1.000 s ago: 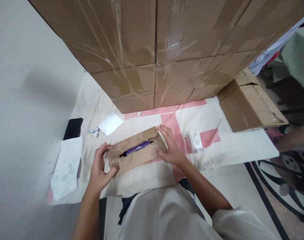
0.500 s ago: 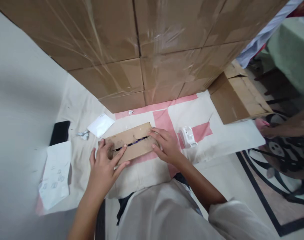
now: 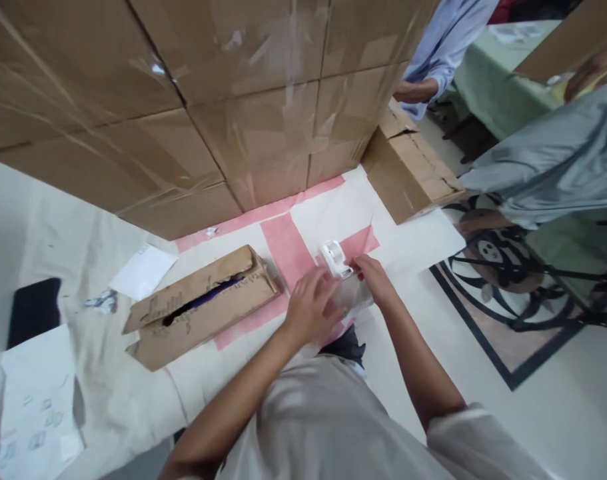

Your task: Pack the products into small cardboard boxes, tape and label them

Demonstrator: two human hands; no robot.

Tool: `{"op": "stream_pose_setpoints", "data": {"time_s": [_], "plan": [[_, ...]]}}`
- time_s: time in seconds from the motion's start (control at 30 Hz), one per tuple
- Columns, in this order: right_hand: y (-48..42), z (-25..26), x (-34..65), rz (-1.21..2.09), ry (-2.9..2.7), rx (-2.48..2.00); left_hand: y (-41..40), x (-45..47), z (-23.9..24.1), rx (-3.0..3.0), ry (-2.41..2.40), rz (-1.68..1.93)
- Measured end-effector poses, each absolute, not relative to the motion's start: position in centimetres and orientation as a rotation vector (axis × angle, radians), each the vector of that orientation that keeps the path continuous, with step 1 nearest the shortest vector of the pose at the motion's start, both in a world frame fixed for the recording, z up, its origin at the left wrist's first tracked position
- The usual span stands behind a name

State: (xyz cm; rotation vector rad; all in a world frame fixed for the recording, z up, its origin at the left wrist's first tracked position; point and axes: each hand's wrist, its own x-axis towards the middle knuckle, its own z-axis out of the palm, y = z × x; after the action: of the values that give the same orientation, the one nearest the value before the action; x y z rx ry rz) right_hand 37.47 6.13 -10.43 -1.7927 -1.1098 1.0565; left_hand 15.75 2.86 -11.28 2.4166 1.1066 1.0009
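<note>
A white tape dispenser (image 3: 334, 259) lies on the cloth in front of me. My right hand (image 3: 377, 280) is at its right end, thumb and fingers pinched together by its edge; what lies between them is too small to make out. Just below the dispenser is my left hand (image 3: 310, 303), fingers apart, slightly blurred and holding nothing visible. A shiny, see-through patch shows between the hands. To the left rests a long cardboard box (image 3: 233, 313), with no hand on it. Its top flaps leave a gap showing something dark purple, and its left-end flaps stick out.
Stacked, film-wrapped cartons (image 3: 263, 140) stand like a wall ahead. An open carton (image 3: 408, 167) sits at the right. Papers (image 3: 143, 270), crumpled foil (image 3: 103, 301) and a black flat object (image 3: 33, 312) lie left. Other people's sleeves (image 3: 558, 160) show at the right.
Both hands have let go of the cardboard box and moved right to the tape dispenser. The view has swung right, and more of the people nearby shows.
</note>
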Motion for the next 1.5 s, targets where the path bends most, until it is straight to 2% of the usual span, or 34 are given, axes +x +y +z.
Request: {"op": "stream_pose_setpoints", "data": {"time_s": [0.1,0.3,0.63,1.03,1.5], "plan": [[6.4,-10.3,37.2,1.146,-1.09,-1.792,6.6,19.6,-14.5,2.289,1.176,0.849],[7.0,-10.8,36.6,1.223,-1.135,-1.764,9.3,20.8,-17.1,2.244,1.163,0.894],[5.2,-9.2,36.4,1.035,-1.17,-1.774,9.0,20.9,-17.1,2.26,1.205,0.942],[1.6,-11.6,36.0,1.297,-0.907,-1.734,9.1,20.7,-17.0,2.277,1.173,0.97],[1.8,-12.1,35.5,1.294,-0.833,-1.687,9.1,20.4,-16.0,2.267,1.203,0.917]]}}
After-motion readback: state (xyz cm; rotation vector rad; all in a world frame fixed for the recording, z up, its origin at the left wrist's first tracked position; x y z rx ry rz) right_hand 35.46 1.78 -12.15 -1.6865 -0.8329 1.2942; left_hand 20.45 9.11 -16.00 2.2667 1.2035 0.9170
